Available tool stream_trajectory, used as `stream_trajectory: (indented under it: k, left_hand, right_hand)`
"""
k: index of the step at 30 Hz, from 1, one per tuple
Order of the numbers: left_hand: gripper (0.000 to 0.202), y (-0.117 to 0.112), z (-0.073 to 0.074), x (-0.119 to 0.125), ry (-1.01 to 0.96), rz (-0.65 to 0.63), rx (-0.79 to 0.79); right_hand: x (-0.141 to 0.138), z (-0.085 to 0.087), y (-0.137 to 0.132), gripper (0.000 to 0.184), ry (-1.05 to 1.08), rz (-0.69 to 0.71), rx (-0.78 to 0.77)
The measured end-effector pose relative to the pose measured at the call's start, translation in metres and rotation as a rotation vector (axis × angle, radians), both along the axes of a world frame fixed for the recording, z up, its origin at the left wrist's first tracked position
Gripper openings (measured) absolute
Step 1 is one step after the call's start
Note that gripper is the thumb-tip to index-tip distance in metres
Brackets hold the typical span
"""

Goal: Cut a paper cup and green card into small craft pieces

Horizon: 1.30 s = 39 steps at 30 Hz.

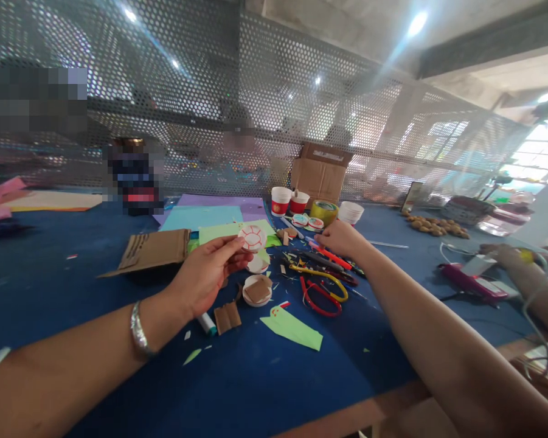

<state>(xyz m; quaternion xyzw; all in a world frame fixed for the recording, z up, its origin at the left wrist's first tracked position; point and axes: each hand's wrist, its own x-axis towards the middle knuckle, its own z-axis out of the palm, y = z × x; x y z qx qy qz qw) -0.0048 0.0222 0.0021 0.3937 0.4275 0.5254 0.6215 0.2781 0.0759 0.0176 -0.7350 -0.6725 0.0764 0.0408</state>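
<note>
My left hand (214, 271) pinches a white paper disc (252, 238) with red lines drawn on it like spokes. Below it lie a white paper cup bottom (256, 264) and a white round cup bottom (257, 291) with a cardboard piece inside. My right hand (342, 239) reaches over the pens, its fingers closed near the end of an orange-red marker (335, 257); what they grip is hidden. Close by are yellow-and-red-handled scissors (322, 298). A light green paper piece (294, 327) and a brown cardboard piece (227, 317) lie nearer me.
Behind stand red-and-white paper cups (280, 202), a yellow tape roll (323, 212) and a cardboard box (322, 173). Coloured sheets (201, 218) and folded cardboard (155, 249) lie left. At right, another person's hand (506, 258) is near a purple device (472, 285) with a cable.
</note>
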Motion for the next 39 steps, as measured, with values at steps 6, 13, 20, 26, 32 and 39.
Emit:
stream_trajectory:
  k: [6, 13, 20, 26, 32, 39]
  left_hand:
    - [0.018, 0.001, -0.005, -0.002, 0.018, -0.039, 0.022]
    - [0.015, 0.001, -0.005, 0.000, -0.043, -0.085, 0.029]
    - [0.014, -0.001, -0.002, 0.003, -0.095, -0.089, 0.047]
    - [0.013, -0.002, -0.001, 0.004, -0.083, -0.066, 0.041]
    - [0.014, -0.004, -0.001, 0.003, -0.054, -0.096, 0.044]
    - [0.015, -0.003, -0.001, 0.003, -0.054, -0.098, 0.041]
  right_hand:
    - [-0.014, 0.007, -0.011, 0.034, 0.189, 0.119, 0.044]
    - [-0.035, 0.007, -0.026, 0.035, 0.555, 0.302, 0.002]
    - [-0.063, 0.007, -0.045, 0.038, 0.805, 0.447, -0.177]
    - [-0.070, 0.004, -0.047, 0.029, 0.877, 0.442, -0.194]
    - [-0.069, 0.002, -0.045, 0.025, 0.915, 0.448, -0.188]
    - [-0.070, 0.003, -0.045, 0.024, 0.914, 0.453, -0.176]
